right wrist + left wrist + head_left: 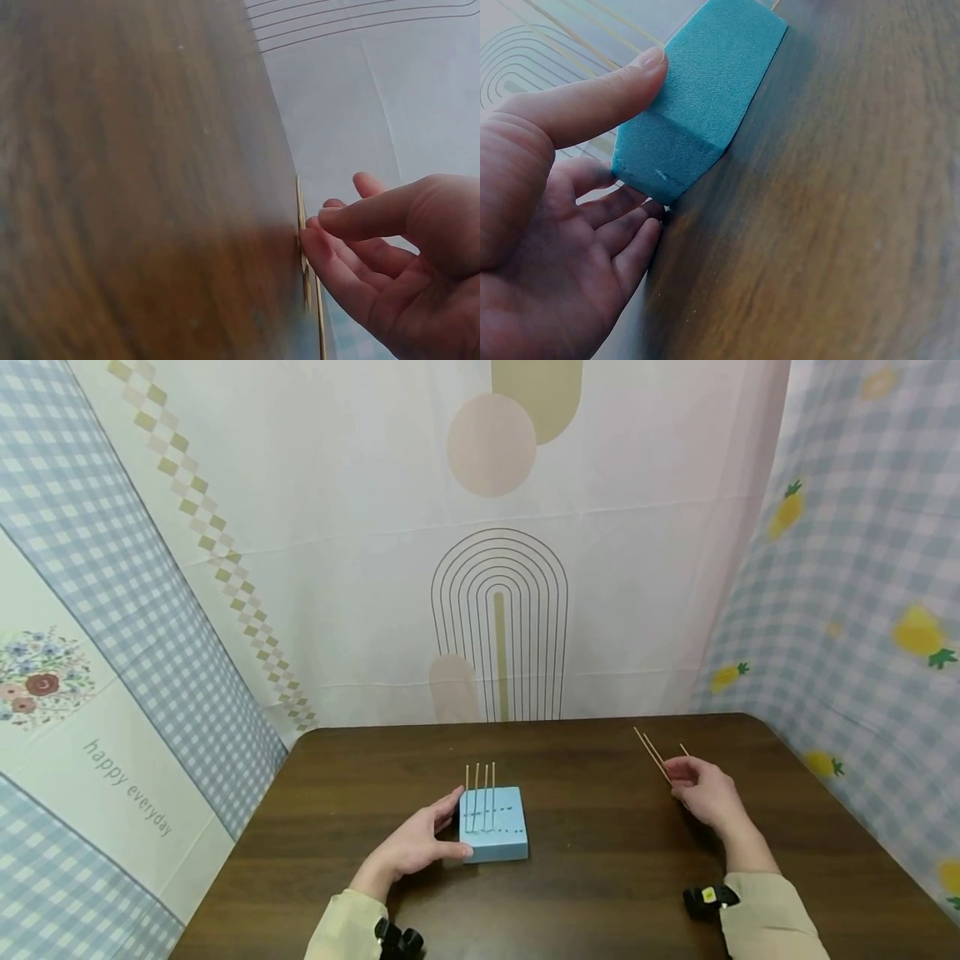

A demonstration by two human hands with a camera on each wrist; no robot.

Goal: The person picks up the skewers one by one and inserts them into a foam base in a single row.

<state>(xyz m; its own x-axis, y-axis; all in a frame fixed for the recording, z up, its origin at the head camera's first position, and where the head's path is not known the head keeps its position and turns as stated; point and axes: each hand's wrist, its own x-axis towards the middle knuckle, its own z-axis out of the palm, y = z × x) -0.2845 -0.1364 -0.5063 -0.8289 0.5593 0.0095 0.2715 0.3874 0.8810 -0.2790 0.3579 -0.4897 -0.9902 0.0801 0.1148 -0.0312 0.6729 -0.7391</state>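
A light blue foam block [504, 820] with small holes in its top sits on the table. Several thin wooden sticks [486, 785] stand upright along its left part. My left hand [414, 842] holds the block at its left side, thumb on the near edge and index finger at the far corner; the left wrist view shows the thumb against the blue foam [712, 75]. Over at the right, my right hand [705, 789] is at some loose wooden sticks [651, 752] lying on the table. Its fingertips [313, 241] touch or nearly touch these sticks [322, 330], with no clear pinch visible.
The dark brown wooden table [585, 893] ends at a pale patterned cloth [637, 610] behind. Checked cloths hang along the left and right sides. Each wrist wears a black camera, such as the one [705, 902] at the right cuff.
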